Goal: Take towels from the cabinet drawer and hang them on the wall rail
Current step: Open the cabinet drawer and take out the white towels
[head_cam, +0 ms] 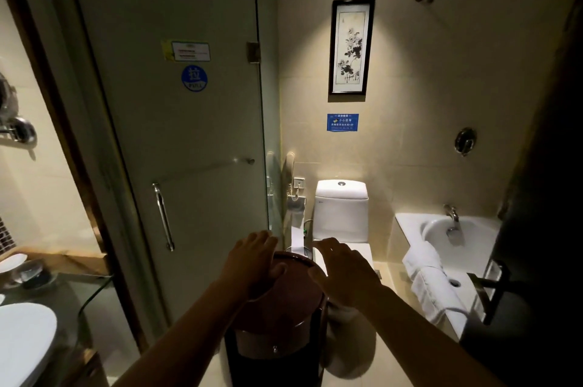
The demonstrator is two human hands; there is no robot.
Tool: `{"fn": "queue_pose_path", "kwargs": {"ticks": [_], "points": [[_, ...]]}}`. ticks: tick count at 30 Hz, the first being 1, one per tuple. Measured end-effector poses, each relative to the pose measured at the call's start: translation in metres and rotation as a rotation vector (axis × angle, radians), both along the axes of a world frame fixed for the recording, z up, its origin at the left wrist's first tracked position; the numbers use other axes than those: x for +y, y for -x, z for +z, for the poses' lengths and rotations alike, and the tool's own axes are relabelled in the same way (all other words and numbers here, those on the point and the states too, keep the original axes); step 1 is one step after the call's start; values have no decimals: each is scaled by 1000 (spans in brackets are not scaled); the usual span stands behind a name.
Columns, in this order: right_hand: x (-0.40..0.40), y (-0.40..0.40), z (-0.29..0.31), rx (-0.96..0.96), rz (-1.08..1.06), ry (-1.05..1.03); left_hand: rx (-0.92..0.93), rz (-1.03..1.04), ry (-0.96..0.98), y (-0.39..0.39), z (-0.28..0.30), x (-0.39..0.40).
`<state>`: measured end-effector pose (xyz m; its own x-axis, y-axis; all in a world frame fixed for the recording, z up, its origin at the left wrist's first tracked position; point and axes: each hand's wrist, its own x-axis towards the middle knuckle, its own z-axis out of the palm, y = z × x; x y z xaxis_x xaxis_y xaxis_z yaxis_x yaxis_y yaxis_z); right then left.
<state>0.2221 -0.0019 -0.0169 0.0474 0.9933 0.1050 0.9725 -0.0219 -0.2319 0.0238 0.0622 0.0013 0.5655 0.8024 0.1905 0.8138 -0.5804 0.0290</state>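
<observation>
Dim bathroom seen from head height. Both arms reach forward over a small round brown cabinet (277,298) with a knobbed drawer front (275,348) facing the viewer. The left hand (255,263) lies palm down on the left part of the cabinet top, its grip wide, fingers spread and closed on nothing. The right hand (344,270) hovers at the right edge of the top, also with a wide grip, fingers extended and holding nothing; whether it touches the rim cannot be told.

Beyond the fingertips of the right hand stands a white toilet (342,210), with a strip of toilet paper (296,229) hanging between the two hands' far side. To the right of the right hand, well apart, a white towel (432,279) is draped over the rim of the bathtub (410,219). To the left of the left hand is a glass shower door (176,121) with a vertical handle (164,216). The surface (63,295) with a white basin (22,342) lies nearer the viewer on the far left. No towel is in either grip.
</observation>
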Motion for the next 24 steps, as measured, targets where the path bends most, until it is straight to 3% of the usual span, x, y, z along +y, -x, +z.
{"fn": "queue_pose_path", "kwargs": {"ticks": [24], "points": [[103, -36, -10, -54, 36, -22, 5, 21, 35, -40, -11, 106]]}}
